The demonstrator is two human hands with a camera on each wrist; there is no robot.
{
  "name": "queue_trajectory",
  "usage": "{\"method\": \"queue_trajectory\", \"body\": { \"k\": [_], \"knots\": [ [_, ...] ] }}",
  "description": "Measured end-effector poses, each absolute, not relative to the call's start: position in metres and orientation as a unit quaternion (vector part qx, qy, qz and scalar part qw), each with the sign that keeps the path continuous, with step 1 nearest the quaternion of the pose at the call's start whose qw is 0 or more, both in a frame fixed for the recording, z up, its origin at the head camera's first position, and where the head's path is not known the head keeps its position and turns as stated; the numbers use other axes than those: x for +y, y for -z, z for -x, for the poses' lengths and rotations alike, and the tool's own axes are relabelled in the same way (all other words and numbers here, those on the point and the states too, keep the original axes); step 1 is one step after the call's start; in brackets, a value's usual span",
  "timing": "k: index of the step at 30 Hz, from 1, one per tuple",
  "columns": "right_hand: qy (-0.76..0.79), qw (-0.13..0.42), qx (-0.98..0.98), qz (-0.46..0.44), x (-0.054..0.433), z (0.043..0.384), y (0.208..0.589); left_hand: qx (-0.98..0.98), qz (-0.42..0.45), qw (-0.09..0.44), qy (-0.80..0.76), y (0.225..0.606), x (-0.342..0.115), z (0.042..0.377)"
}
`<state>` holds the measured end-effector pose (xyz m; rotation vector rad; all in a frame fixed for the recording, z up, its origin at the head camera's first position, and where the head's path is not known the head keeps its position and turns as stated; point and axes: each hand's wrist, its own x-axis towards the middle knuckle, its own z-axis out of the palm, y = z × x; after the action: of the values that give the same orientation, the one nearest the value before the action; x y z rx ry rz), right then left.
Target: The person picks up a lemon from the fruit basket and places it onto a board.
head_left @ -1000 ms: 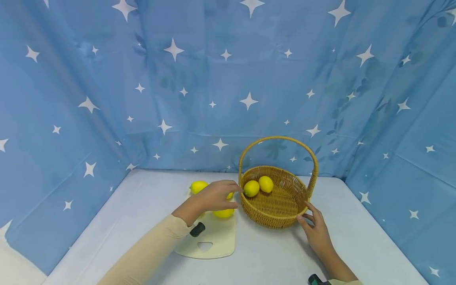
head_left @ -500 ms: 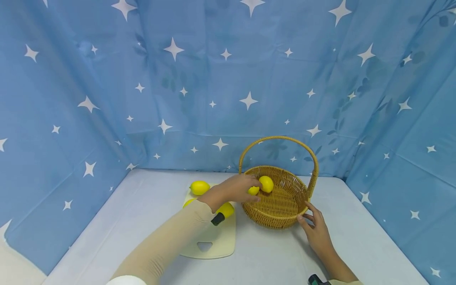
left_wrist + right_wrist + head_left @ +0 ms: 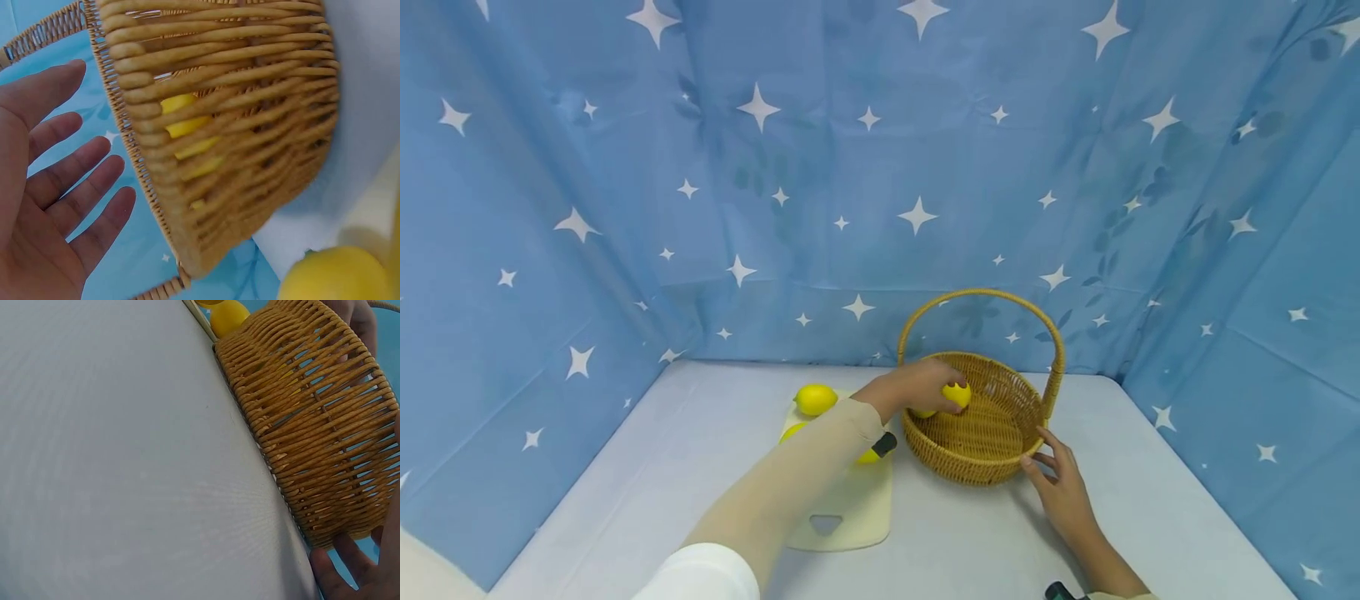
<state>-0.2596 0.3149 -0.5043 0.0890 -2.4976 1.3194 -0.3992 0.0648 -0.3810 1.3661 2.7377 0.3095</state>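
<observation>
My left hand reaches over the left rim of a wicker basket, its fingertips about a yellow lemon in the head view. In the left wrist view the left hand has spread, extended fingers and an uncovered palm beside the rim. Another lemon lies in the basket, partly hidden by that hand. My right hand rests its thumb and fingers against the basket's right side. In the right wrist view the right-hand fingers touch the woven wall from outside.
A cream cutting board lies left of the basket. Around its far part are a whole lemon and others partly covered by the left sleeve. The basket's tall handle arches over it. A blue star-patterned curtain stands behind the white table.
My left hand has moved right from the lemons on the board, over the rim to the farther lemon in the basket. The right hand has stayed at the basket's side.
</observation>
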Motion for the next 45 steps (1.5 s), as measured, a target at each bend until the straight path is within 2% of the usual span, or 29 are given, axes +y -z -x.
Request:
{"method": "queue_trajectory", "body": {
  "k": [10, 21, 33, 45],
  "knots": [
    [-0.470, 0.149, -0.870, -0.020, 0.307, 0.259, 0.510, 0.899, -0.421, 0.059, -0.103, 0.386, 0.086, 0.411],
    [-0.470, 0.143, -0.871, -0.010, 0.306, 0.258, 0.509, 0.914, -0.364, 0.122, -0.131, 0.398, 0.096, 0.408],
    [-0.461, 0.151, -0.874, -0.011, 0.310, 0.261, 0.505, 0.926, -0.349, 0.109, -0.092, 0.403, 0.100, 0.413],
    [-0.458, 0.145, -0.877, -0.004, 0.312, 0.259, 0.505, 0.918, -0.370, 0.107, -0.100, 0.415, 0.101, 0.411]
  ]
}}
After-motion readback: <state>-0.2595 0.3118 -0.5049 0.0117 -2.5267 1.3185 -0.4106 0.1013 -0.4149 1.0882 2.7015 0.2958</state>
